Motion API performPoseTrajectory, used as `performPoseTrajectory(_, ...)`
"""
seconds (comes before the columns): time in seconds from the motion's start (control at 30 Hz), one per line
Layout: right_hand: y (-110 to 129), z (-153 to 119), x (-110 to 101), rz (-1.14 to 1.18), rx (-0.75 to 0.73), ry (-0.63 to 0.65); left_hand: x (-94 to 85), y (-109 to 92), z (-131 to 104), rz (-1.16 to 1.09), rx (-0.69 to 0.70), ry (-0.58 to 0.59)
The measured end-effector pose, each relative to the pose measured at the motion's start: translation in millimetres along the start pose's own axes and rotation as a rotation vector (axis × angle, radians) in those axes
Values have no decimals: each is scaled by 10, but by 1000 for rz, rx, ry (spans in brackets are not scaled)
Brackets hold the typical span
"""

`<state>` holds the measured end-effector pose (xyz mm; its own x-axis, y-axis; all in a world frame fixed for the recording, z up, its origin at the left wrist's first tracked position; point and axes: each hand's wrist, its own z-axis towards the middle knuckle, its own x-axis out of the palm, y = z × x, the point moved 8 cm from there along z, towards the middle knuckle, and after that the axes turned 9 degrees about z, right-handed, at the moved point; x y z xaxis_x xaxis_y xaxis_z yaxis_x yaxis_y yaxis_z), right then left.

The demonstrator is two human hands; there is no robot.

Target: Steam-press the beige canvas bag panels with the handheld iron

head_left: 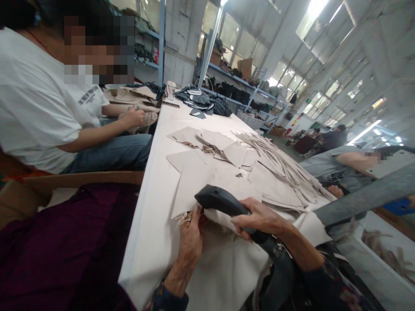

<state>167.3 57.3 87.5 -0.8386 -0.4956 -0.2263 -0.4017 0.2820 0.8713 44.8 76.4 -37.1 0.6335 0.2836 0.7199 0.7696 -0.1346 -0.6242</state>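
Note:
My right hand (259, 218) is wrapped round the handle of a black curved tool (223, 199) with a thick hose running down toward me. The tool's head is over the edge of a beige fabric piece (194, 179) on the white table. My left hand (191, 233) is closed on the near edge of the beige fabric, just below the tool's head, where frayed threads (184, 218) show. Some of its fingers are hidden by the fabric. More beige pieces (233, 151) and long beige strips (279, 160) are spread beyond the tool.
At the left a person in a white shirt (42, 103) handles beige fabric. A carton (113, 177) with dark purple cloth (65, 242) stands beside the table. Dark fabric (204, 101) is piled at the far end. A metal post (366, 190) and another person (343, 166) are at the right.

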Motion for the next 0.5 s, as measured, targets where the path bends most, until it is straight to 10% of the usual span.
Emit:
performPoseTrajectory(0.3,-96,-136,-175,-15,-5,-112,67,8,45,-126,-45,79)
performPoseTrajectory(0.5,-37,-46,42,-25,-22,-26,-25,-43,17,275,140,49)
